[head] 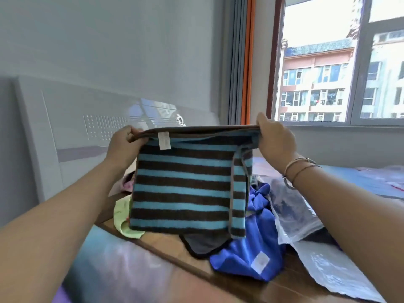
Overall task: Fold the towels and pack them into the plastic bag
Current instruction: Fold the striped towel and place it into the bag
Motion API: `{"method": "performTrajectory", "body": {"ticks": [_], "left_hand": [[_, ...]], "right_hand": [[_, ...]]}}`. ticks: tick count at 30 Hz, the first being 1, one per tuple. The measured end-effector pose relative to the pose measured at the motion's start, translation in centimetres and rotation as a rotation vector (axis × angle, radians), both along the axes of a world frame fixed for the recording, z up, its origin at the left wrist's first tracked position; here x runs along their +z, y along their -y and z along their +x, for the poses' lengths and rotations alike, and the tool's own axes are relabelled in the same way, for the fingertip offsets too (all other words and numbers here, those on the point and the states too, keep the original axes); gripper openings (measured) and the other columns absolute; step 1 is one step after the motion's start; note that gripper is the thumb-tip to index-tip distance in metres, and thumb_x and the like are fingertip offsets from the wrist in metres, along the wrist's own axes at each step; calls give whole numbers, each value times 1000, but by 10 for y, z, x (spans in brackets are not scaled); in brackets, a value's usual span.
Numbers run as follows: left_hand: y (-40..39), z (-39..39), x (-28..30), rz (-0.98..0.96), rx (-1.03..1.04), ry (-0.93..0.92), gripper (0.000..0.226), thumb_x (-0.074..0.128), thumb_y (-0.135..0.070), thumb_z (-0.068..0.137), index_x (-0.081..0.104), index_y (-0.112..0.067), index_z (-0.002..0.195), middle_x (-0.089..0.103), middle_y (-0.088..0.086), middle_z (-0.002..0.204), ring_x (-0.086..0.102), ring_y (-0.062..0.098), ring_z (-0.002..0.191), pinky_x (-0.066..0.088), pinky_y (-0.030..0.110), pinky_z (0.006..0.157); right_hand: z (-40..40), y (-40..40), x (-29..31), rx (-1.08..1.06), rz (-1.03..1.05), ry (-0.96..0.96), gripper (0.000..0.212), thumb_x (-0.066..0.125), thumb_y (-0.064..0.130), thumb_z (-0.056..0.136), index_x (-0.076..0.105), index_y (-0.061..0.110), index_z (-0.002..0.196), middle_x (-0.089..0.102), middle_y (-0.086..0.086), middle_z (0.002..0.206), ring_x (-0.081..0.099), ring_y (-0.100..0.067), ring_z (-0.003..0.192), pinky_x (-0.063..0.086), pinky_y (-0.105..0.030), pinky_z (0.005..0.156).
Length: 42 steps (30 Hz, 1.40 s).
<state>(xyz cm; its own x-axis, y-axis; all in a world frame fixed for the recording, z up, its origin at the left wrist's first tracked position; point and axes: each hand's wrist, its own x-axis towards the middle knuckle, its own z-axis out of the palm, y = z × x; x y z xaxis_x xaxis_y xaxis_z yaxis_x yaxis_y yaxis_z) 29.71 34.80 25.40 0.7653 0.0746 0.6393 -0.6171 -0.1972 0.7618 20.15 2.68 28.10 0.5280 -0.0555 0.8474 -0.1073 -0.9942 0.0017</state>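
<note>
- Our left hand [122,142] and right hand [276,139] pinch the top corners of the striped towel [185,189], fingers curled round its edge.
- It hangs above the blue towel [258,248]; the plastic bag [295,217] lies just right.

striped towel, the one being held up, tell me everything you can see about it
The striped towel looks like soft terry, banded in turquoise and dark brown with a brown top edge. It hangs doubled over, held taut in the air: the left hand pinches one top corner, the right hand the other. A white label sits near the top left, and a narrow folded flap runs down its right side. It hangs in front of the towels on the bed.
</note>
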Motion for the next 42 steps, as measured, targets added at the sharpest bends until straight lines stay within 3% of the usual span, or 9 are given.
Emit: {"method": "performTrajectory", "body": {"ticks": [6,10,15,20,24,27,32,36,42], "left_hand": [[-12,-18,-1,145,12,165,18,68,-1,86,55,-13,80,63,3,114,61,19,103,46,29,93],[-45,-32,-68,436,-113,-44,26,76,-5,78,61,-21,64,72,-22,91,65,6,90,47,19,82],[-68,-52,-152,703,-305,-319,28,78,-6,74,51,-12,66,72,-15,77,60,-5,73,46,24,74],[-65,-65,-174,553,-352,-451,43,69,-41,50,47,-10,70,52,1,69,47,14,73,35,30,66],[-59,-68,-175,542,-356,-574,16,73,-10,83,63,-21,89,67,-6,87,62,8,80,48,13,67],[-61,-57,-186,610,-356,-616,19,73,-8,84,69,-21,97,73,-1,97,68,15,93,54,26,82],[-45,-30,-188,458,-120,-386,15,77,-23,80,65,-13,85,66,0,79,60,20,81,48,31,69],[-18,5,-169,273,53,-271,25,70,-25,87,66,-8,104,68,10,106,61,29,99,48,38,86],[38,17,-205,941,585,-213,48,70,-21,83,45,-6,121,39,21,130,41,42,119,37,46,95]], "right_hand": [[-7,14,-10,239,50,86,17,52,-5,87,46,10,91,54,-9,86,52,-23,69,38,-29,59],[-39,13,-74,348,-70,-198,35,56,-7,70,43,22,84,47,9,81,50,-19,75,34,-29,68],[-74,17,-155,352,-150,-676,16,52,13,67,47,26,75,57,8,69,55,-21,73,30,-28,66],[-98,14,-177,471,70,-808,11,47,26,62,43,17,67,49,8,60,47,-8,60,45,-35,65],[-103,0,-163,489,391,-1033,6,48,27,59,52,23,56,44,12,55,42,-5,57,36,-26,60],[-99,-7,-165,412,468,-1207,9,52,26,63,56,18,60,46,8,62,44,-8,63,36,-26,64],[-65,-5,-174,221,475,-706,6,63,20,82,63,14,82,57,6,73,53,-13,75,39,-27,65],[-27,-1,-175,201,781,-283,14,59,15,87,60,3,94,60,-8,83,52,-18,76,38,-29,64],[26,10,-223,2,993,-631,31,50,30,95,48,4,112,57,-15,113,54,-30,105,35,-29,75]]}}
